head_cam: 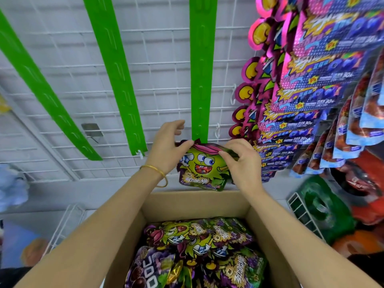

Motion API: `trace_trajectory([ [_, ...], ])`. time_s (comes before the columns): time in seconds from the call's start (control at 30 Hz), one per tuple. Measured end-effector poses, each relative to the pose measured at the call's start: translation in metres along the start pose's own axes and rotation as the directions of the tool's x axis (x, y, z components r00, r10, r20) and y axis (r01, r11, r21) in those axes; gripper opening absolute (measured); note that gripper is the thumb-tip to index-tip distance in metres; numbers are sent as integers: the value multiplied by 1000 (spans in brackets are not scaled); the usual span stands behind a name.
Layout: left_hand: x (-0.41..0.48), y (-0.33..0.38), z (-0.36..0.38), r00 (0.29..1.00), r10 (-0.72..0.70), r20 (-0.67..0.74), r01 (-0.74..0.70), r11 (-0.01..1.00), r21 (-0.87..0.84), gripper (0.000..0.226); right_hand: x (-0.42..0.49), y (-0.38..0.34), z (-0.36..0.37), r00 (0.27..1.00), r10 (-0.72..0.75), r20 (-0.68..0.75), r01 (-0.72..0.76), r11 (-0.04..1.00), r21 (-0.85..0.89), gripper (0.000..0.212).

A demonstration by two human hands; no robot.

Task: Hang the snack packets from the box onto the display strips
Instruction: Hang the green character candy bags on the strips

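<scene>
1. The green snack packet (202, 167), printed with a cartoon face and a pink top band, sits at centre frame. Its top edge meets the lower end of the right-hand green display strip (202, 69). Whether it is hooked on cannot be told.
2. The left hand (168, 146) pinches the packet's upper left corner between thumb and finger, with the other fingers raised and loosely curled. A gold bracelet (158, 171) is on that wrist.
3. The right hand (243, 161) pinches the packet's upper right edge, fingers curled over the top band.
4. The cardboard box (197, 201) stands open at lower centre, directly below the held packet. It holds more packets (199, 250) lying flat, in green and purple.
5. The middle strip (116, 75) and the left strip (41, 86) hang bare at upper left.
6. All three strips hang against a white wire grid (158, 100).
7. Rows of pink-and-blue hung packets (311, 90) overlap at upper right, with red-and-blue pouches (353, 125) beside them at the frame's right edge.
</scene>
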State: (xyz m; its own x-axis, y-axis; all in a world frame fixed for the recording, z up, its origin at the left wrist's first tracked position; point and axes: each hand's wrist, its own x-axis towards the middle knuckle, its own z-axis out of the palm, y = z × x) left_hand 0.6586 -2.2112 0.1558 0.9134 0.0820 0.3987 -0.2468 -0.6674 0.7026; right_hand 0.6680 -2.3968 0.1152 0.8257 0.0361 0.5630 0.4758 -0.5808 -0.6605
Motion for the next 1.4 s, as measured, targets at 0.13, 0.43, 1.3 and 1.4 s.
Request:
trace_trajectory([
  [0.13, 22, 7, 16, 997, -79, 13, 80, 994, -70, 51, -4, 9, -3, 999, 48, -19, -48, 999, -13, 10],
  [0.43, 21, 6, 30, 997, -32, -75, 34, 999, 20, 35, -10, 19, 12, 935, 177, 306, -196, 980, 31, 24],
  [1.3, 26, 5, 35, 936, -155, 317, 134, 987, 88, 44, 7, 14, 19, 939, 229, 256, -242, 970, 18, 28],
  [1.4, 26, 6, 31, 914, -205, 350, 184, 979, 93, 48, 9, 7, 22, 954, 188, 232, -193, 981, -1, 30],
])
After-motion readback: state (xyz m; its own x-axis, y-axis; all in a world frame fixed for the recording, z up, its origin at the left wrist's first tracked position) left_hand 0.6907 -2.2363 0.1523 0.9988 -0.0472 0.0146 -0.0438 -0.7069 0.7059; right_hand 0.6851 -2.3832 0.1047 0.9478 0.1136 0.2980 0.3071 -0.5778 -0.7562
